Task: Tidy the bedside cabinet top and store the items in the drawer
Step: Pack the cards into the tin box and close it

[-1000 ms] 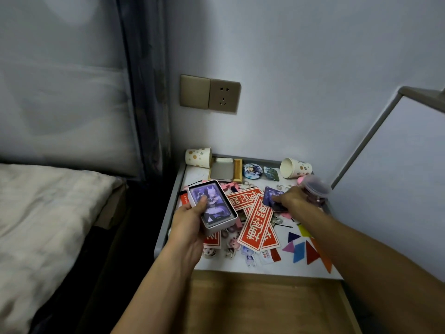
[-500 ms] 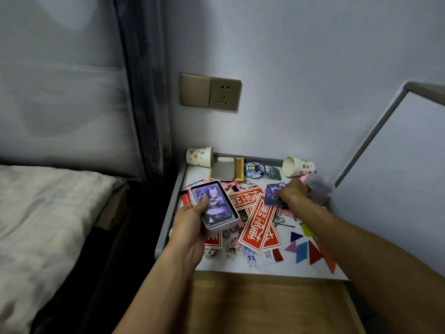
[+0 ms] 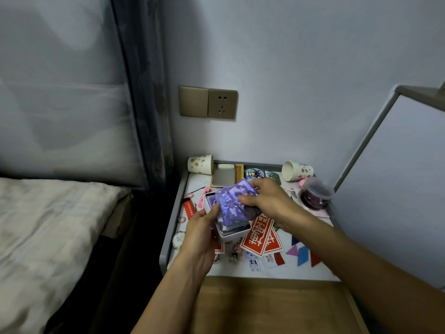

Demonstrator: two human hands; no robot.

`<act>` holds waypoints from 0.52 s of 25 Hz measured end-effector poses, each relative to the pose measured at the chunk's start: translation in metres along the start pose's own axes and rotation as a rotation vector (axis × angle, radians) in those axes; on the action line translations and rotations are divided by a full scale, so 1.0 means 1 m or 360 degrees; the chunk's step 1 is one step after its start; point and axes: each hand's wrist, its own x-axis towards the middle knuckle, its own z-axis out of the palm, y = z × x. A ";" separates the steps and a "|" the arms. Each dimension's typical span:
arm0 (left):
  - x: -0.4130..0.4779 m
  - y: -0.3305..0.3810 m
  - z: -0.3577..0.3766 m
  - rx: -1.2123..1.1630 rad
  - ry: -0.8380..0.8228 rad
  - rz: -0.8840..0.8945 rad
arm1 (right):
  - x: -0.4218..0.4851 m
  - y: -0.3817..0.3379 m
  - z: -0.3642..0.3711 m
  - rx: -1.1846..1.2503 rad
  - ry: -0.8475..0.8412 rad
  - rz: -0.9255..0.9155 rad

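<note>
Early days for you: your left hand (image 3: 199, 233) grips the white box (image 3: 232, 235) over the cabinet top (image 3: 172, 222), near left, your right hand (image 3: 267, 201) pinches a purple card (image 3: 234, 201) (maybe several, it's blurry) onto it, while red stickers (image 3: 258, 235) and paper cups (image 3: 200, 164) litter the top and the drawer (image 3: 265, 307) waits.

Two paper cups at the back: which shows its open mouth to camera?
The back-right cup, by the clear jar: its rim and inside show. The back-left cup shows only its patterned wall.

You lifted the purple card (image 3: 232, 203) off the worktop (image 3: 301, 271) with your right hand (image 3: 269, 201) and carried it left. It ended above the white box (image 3: 231, 233) gripped in your left hand (image 3: 199, 235), hiding most of the box's contents.
</note>
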 end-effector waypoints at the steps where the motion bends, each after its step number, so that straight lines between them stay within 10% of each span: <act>1: 0.000 0.000 0.000 0.0002 -0.0005 -0.0003 | 0.000 -0.001 0.005 -0.0039 -0.0007 0.0008; 13: 0.000 0.006 -0.004 0.0002 -0.0008 0.0027 | 0.003 -0.008 0.019 -0.0127 -0.0015 0.0024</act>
